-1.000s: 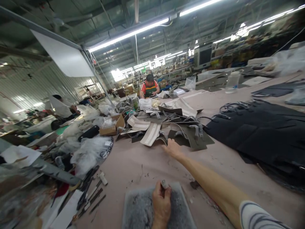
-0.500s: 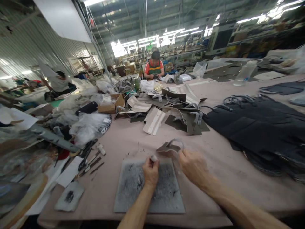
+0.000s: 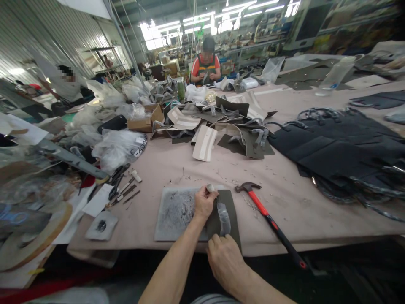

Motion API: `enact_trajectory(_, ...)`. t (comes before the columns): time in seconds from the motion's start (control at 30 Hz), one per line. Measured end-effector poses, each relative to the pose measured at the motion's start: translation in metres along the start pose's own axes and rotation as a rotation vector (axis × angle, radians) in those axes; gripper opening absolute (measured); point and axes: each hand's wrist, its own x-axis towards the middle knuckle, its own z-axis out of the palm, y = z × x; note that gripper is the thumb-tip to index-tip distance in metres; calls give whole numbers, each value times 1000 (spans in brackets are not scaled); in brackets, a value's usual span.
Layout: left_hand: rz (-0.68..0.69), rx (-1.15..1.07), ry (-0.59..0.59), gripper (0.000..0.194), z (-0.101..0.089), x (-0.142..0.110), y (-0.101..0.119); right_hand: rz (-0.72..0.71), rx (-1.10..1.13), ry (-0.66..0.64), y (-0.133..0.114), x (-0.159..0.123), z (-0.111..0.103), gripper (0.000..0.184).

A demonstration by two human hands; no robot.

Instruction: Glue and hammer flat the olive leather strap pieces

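My left hand (image 3: 205, 205) is closed around a small whitish cylindrical piece (image 3: 210, 188), its lower part hidden by the fingers. It rests at the upper left edge of an olive-grey panel (image 3: 233, 211). That panel lies over the right side of a smudged grey board (image 3: 174, 213). A plastic-wrapped handle (image 3: 224, 219) is attached on top of the panel. At the panel's near end, my right hand (image 3: 225, 258) is closed on it, fingers curled near the handle's lower end. To the right lies a claw hammer (image 3: 264, 207) with a red and black handle.
Similar panels (image 3: 249, 141) are heaped farther back. Black bag pieces (image 3: 344, 156) cover the table's right side. Scissors (image 3: 117, 181) and thin tools lie left, near a stained pad (image 3: 101, 226). A co-worker (image 3: 205, 67) sits across the table.
My right hand has come toward me and left, bringing the panel from beyond the board onto its right side. The hammer now shows. My view has tilted downward.
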Motion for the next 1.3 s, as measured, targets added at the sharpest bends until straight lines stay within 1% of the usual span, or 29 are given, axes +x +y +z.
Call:
enact_trajectory(0.03, 3, 15, -13, 19, -1, -1, -4, 23, 64, 60, 2, -1, -4, 14)
enact_trajectory(0.1, 10, 28, -38, 19, -3, -4, -7, 68, 191, 221, 14, -3, -14, 27)
enact_trajectory(0.17, 3, 2, -57, 20, -4, -5, -7, 140, 277, 378, 35, -3, -21, 31)
enact_trajectory(0.23, -13, -39, -63, 21, -3, -3, -4, 292, 298, 471, 61, 1, -22, 29)
enact_trajectory(0.27, -22, -54, -61, 21, -3, -2, -3, 389, 292, 474, 75, 5, -20, 28)
enact_trajectory(0.3, -32, -63, -57, 22, -2, -1, -2, 486, 291, 444, 87, 9, -16, 30)
enact_trajectory(0.37, -50, -58, -59, 23, -2, 1, -1, 630, 337, 293, 106, 16, -5, 33)
enact_trajectory(0.43, -59, -36, -79, 23, -2, 2, -1, 691, 451, 124, 116, 21, 6, 30)
enact_trajectory(0.47, -61, -25, -91, 22, -2, 3, -1, 708, 505, 70, 117, 22, 10, 28)
enact_trajectory(0.5, -61, -15, -101, 22, -2, 3, -2, 723, 542, 44, 118, 23, 13, 26)
enact_trajectory(0.63, -63, 19, -102, 20, -2, 2, -3, 752, 602, 46, 117, 21, 15, 26)
enact_trajectory(0.83, -58, 111, -108, 13, -2, 4, -1, 707, 624, 91, 120, 20, 17, 28)
enact_trajectory(0.93, -43, 138, -138, 9, -2, 5, 1, 682, 616, 73, 120, 19, 16, 29)
enact_trajectory(0.97, -31, 153, -147, 8, -2, 5, 1, 672, 585, 82, 121, 18, 14, 30)
enact_trajectory(1.03, 4, 205, -151, 6, 0, 3, 0, 651, 449, 158, 126, 12, 8, 32)
enact_trajectory(1.1, 50, 278, -130, 6, 2, 1, -3, 639, 220, 257, 137, 2, 2, 33)
enact_trajectory(1.13, 71, 311, -113, 7, 3, -1, -4, 643, 99, 277, 145, -4, -2, 33)
enact_trajectory(1.2, 105, 359, -86, 9, 4, -3, -6, 684, -70, 225, 161, -16, -7, 32)
enact_trajectory(1.23, 121, 380, -87, 9, 4, -4, -6, 715, -87, 176, 169, -20, -9, 31)
enact_trajectory(1.27, 138, 401, -99, 9, 4, -4, -6, 753, -42, 133, 176, -24, -10, 27)
enact_trajectory(1.3, 157, 423, -121, 9, 3, -4, -5, 801, 78, 100, 181, -26, -11, 22)
